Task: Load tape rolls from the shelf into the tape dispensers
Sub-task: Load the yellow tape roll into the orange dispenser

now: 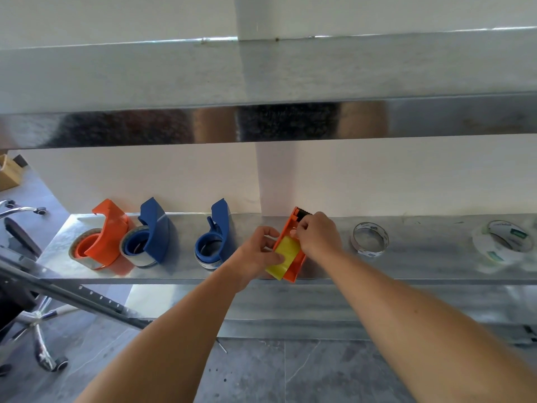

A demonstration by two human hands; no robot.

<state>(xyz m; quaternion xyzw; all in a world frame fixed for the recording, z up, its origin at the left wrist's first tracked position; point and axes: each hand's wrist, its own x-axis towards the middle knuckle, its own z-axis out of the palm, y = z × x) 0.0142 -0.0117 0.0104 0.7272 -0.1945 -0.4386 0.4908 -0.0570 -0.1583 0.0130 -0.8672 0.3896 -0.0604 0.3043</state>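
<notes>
On the metal shelf (421,251) I have an orange dispenser (292,251) at the front edge. My left hand (258,253) curls round its side and the yellow tape roll (286,255) seated inside. My right hand (318,234) pinches near its toothed end; what, I cannot tell.

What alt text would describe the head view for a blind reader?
Both hands work on an orange dispenser with yellow tape on a metal shelf: the left hand holds it, the right hand pinches near its top. Three loaded dispensers stand left; two loose rolls lie right.
</notes>
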